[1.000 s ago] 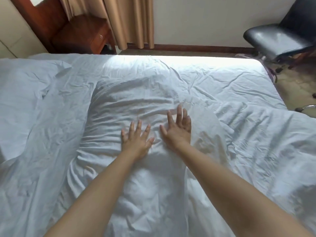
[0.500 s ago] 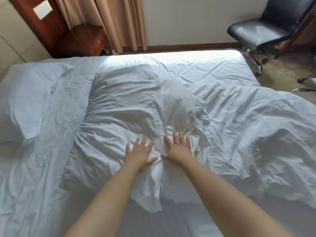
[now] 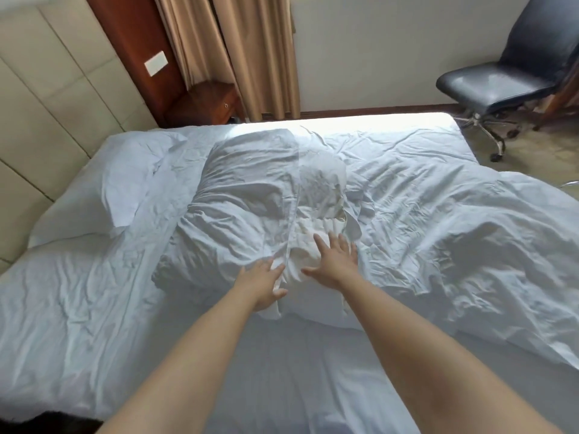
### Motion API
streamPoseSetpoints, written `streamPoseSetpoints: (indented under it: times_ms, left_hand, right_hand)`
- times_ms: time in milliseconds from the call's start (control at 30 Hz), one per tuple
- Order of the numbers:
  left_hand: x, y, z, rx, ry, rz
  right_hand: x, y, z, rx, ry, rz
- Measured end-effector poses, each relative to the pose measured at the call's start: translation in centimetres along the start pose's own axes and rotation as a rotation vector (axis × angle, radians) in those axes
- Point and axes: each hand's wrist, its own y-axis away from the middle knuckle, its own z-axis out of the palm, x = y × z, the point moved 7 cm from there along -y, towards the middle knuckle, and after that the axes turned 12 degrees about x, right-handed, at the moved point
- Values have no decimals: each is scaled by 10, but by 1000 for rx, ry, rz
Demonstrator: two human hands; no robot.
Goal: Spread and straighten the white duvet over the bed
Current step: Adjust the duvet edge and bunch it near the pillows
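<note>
Now, duvet (image 3: 250, 195): bunched mid-bed, crumpled.
Left hand (image 3: 261, 285): gripping the duvet's near edge.
Right hand (image 3: 335, 261): flat, fingers spread, pressing the duvet.

A bedroom: a bed (image 3: 94, 308) with padded headboard (image 3: 47, 120), wooden nightstand (image 3: 206, 101), curtains (image 3: 250, 51), and chair (image 3: 501, 79).

Left hand (image 3: 262, 285) gripping duvet (image 3: 407, 214), right hand (image 3: 336, 261) flat

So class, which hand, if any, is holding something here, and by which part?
The left hand grips the white duvet at its bunched near edge. The right hand holds nothing; its spread fingers lie on the duvet.
</note>
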Motion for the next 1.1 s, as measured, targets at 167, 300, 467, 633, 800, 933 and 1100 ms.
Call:
streamPoseSetpoints:
  times_ms: [167, 300, 467, 633, 800, 933, 1100]
  left_hand:
    - [21, 23, -36, 106, 29, 46]
    - [56, 38, -34, 143, 134, 116]
    - [107, 57, -29, 166, 177, 188]
    - [160, 55, -38, 180, 120, 239]
    - [243, 34, -36, 197, 40, 281]
    - [336, 0, -29, 155, -21, 312]
    - [465, -47, -9, 30, -119, 351]
  right_hand:
    - [15, 53, -26, 74, 5, 70]
    - [41, 97, -36, 80, 69, 176]
    - [82, 142, -49, 70, 143, 248]
    - [142, 167, -71, 110, 125, 325]
    - [231, 174, -79, 113, 85, 385]
    - [324, 165, -85, 84, 22, 416]
    - [468, 160, -88, 12, -271, 589]
